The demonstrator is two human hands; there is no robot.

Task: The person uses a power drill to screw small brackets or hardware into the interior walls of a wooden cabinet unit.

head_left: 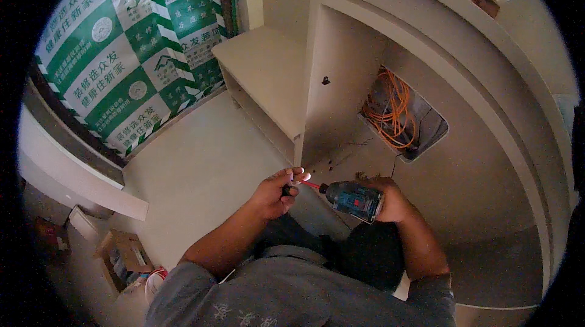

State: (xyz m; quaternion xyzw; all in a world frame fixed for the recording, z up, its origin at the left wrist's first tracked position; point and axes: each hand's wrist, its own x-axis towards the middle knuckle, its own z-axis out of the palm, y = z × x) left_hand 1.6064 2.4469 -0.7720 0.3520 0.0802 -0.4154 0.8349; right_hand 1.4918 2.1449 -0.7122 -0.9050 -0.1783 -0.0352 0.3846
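Note:
My right hand (397,202) is wrapped round the grip of a blue and black cordless drill (353,199), which lies level and points left. A thin red driver bit (311,184) sticks out of its chuck. My left hand (274,195) is closed at the bit's tip, with thumb and fingers drawn together. Something small and dark (286,190) shows between those fingers; its kind is too small to tell. Both hands are in front of the lower edge of a beige cabinet's upright panel (338,77).
Inside the cabinet, a rectangular cutout (440,124) in the back holds coiled orange cables (390,107). A low bench shelf (262,53) adjoins the panel on the left. Green and white printed sheeting (122,65) covers the door. An open cardboard box (129,251) stands at lower left.

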